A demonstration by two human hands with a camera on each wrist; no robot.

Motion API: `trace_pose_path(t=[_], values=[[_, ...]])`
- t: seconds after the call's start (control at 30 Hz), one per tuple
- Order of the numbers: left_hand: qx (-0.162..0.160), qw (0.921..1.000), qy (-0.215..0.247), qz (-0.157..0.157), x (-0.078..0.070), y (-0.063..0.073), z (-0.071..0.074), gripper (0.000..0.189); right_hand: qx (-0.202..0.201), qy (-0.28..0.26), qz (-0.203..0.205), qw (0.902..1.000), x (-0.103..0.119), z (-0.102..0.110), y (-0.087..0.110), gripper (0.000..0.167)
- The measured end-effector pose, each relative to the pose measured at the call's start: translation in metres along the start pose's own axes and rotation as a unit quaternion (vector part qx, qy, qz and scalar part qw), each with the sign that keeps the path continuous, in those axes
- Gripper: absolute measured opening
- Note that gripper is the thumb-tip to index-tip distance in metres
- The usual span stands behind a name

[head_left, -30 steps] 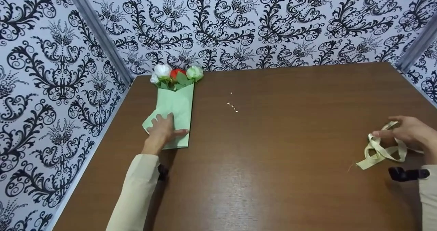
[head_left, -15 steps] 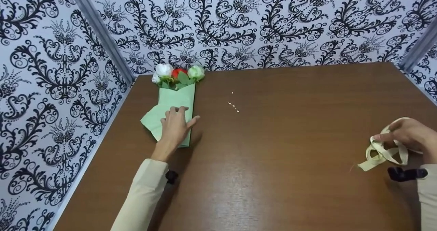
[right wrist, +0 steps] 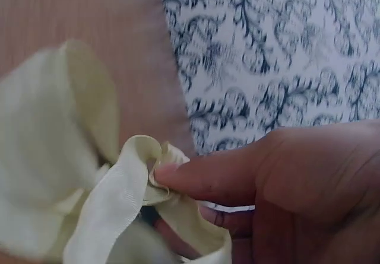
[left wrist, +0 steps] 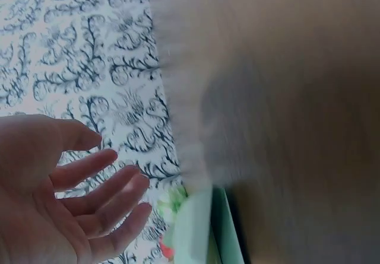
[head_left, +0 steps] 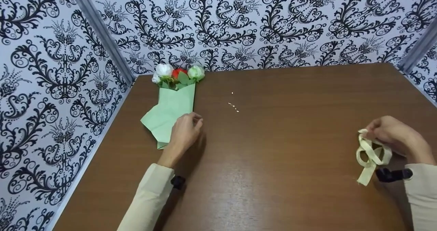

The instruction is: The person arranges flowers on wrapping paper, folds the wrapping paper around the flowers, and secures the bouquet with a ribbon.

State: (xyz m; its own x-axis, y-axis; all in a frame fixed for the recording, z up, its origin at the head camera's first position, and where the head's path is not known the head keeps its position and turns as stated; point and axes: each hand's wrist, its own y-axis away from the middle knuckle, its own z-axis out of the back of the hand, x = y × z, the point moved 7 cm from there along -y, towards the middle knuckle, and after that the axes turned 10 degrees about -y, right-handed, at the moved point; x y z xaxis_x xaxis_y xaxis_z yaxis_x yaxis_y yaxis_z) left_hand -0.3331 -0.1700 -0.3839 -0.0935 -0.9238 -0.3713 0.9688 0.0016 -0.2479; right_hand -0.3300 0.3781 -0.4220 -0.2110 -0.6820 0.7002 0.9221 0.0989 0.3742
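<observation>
A bouquet wrapped in green paper lies at the left of the table. At its top show white flowers, a red flower and a pale green flower. Over the wrap's lower right side is my left hand, fingers loosely bent. The left wrist view shows that hand holding nothing, the paper edge beside it. On the right, my right hand pinches a looped cream ribbon between thumb and fingers. The looped ribbon fills much of the right wrist view.
Small pale specks lie on the brown wooden table. Walls with a black-and-white scroll pattern stand at the back and both sides. A dark wrist mount is on my right sleeve.
My left hand has lifted from the wrap and moved right, its spread fingers now bent. My right hand has shifted slightly left, bringing the ribbon with it, its tail now hanging lower.
</observation>
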Motion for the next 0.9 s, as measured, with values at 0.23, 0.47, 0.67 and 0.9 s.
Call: trace_pose_path(t=[0.23,0.47,0.67,0.9], values=[[-0.017,0.9983,0.022,-0.051,-0.039,0.005,0.004,0.017,-0.033,0.072,0.07,0.9944,0.057,-0.015,0.008,0.034],[-0.034,0.9913,0.056,-0.114,-0.08,0.015,0.009,0.015,-0.062,0.098,0.139,0.9835,0.115,-0.036,0.026,0.025],[-0.028,0.982,0.124,-0.14,-0.103,0.019,0.012,0.015,-0.095,0.084,0.208,0.9698,0.164,-0.055,0.044,0.015],[0.018,0.9644,0.219,-0.146,-0.125,0.017,0.011,0.017,-0.107,0.03,0.277,0.9545,0.213,-0.076,0.059,0.007]])
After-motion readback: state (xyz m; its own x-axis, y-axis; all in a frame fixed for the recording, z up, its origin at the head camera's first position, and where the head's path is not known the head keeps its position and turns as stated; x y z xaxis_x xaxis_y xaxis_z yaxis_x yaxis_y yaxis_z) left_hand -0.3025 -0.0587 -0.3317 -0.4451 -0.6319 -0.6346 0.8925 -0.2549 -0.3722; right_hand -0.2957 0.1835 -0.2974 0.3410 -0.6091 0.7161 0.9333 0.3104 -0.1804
